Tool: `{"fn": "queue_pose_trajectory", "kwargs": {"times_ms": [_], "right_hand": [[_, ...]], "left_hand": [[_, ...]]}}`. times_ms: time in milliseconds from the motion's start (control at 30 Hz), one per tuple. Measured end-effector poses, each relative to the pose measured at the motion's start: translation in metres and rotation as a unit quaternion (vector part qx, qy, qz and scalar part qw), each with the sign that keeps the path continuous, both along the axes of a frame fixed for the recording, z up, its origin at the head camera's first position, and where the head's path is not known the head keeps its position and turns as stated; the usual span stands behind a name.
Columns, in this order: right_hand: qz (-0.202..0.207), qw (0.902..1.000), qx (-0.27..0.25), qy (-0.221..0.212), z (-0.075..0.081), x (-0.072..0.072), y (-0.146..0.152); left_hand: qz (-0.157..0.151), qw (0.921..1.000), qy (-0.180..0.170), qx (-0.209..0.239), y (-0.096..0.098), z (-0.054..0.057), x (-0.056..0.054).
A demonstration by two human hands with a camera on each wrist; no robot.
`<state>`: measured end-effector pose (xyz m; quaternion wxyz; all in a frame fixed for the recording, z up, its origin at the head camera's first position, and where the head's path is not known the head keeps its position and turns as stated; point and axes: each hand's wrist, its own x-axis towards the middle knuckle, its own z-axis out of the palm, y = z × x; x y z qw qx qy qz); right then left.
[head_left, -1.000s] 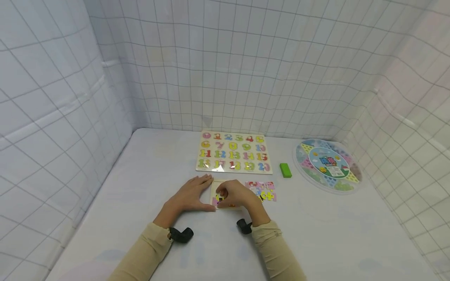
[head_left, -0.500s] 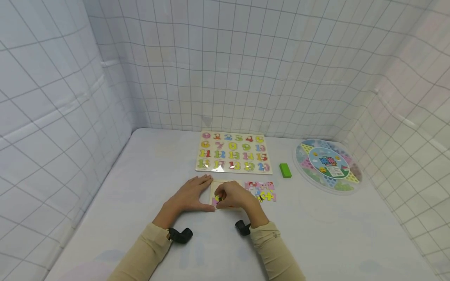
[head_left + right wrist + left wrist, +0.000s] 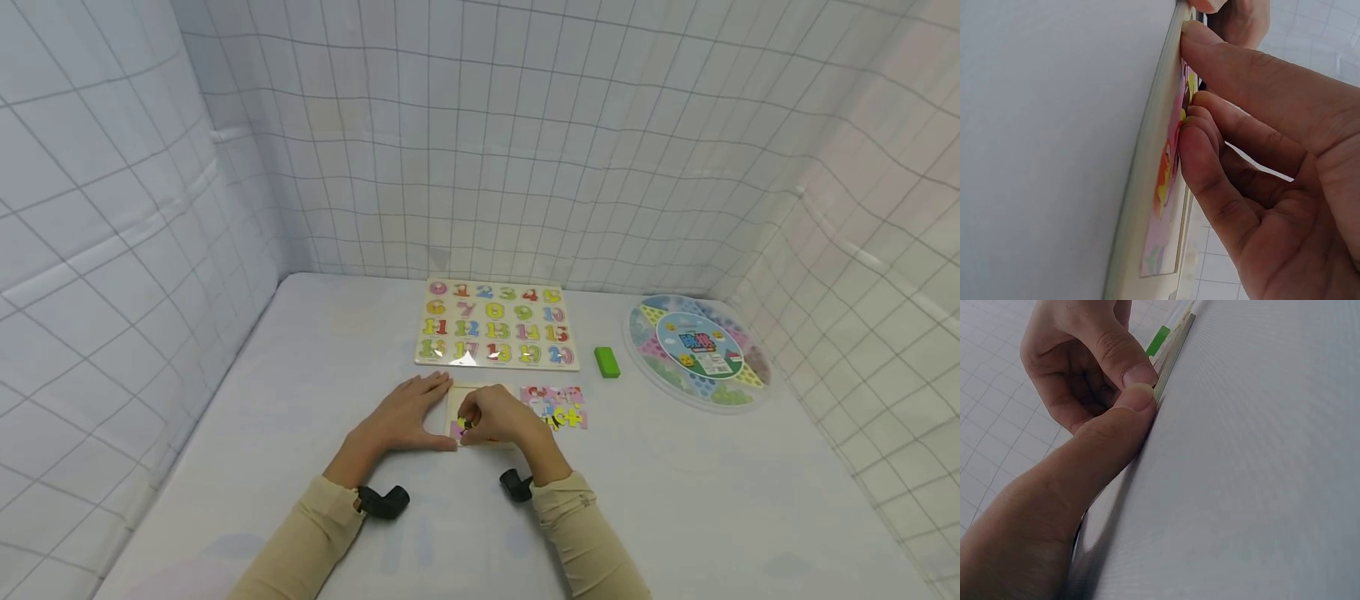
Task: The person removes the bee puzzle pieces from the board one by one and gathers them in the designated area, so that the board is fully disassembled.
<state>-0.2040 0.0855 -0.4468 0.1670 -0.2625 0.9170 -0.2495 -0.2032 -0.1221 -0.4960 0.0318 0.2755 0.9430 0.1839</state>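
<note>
A small wooden puzzle tray [image 3: 463, 387] lies on the table between both hands, with pink picture pieces [image 3: 1161, 215] along its near side. My left hand [image 3: 405, 421] rests flat at the tray's left edge, fingers extended to the far corner and thumb at the near corner. Over the tray is my right hand [image 3: 498, 415], its thumb and bent fingertips on a pink and yellow puzzle piece [image 3: 457, 431] in the near left corner. In the right wrist view the thumb reaches the tray's rim. The right hand hides much of the tray.
Several loose puzzle pieces [image 3: 557, 407] lie just right of the tray. Behind stands a flat number board [image 3: 495, 327]. A green block [image 3: 607, 362] and a round board game [image 3: 697, 352] lie to the right. Gridded white cloth walls [image 3: 480, 167] surround the table.
The right fingertips have closed in slightly on the piece at the tray's near left corner. The left hand keeps its place at the tray edge.
</note>
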Motion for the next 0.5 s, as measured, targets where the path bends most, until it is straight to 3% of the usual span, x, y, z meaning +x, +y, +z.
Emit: {"fn": "queue_pose_trajectory", "kwargs": {"times_ms": [500], "right_hand": [[-0.001, 0.9998, -0.02, -0.003, 0.0003, 0.001, 0.0015]], "left_hand": [[0.001, 1.0, 0.002, -0.007, 0.0003, 0.0006, -0.0004]]}}
